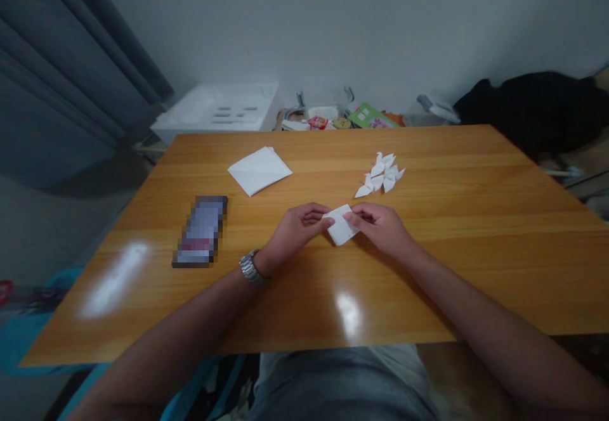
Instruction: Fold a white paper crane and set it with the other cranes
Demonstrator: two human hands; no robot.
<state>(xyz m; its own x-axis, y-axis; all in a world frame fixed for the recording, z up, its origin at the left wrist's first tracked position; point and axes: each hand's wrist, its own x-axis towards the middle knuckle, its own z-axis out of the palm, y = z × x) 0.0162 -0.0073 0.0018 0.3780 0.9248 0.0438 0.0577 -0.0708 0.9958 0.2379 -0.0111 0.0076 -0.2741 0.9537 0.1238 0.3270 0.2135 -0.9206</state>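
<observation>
A small folded square of white paper is held between my two hands above the wooden table. My left hand, with a metal watch on its wrist, pinches the paper's left corner between thumb and fingers. On the other side, my right hand grips the right edge, its thumb lying on top. Just beyond my right hand lies a cluster of several folded white paper birds. A stack of white paper sheets rests farther back on the left.
On the table's left side lies a phone with a blurred screen. Past the far edge of the table are a white plastic bin, a green packet and other small items. Dark cloth is heaped at the back right.
</observation>
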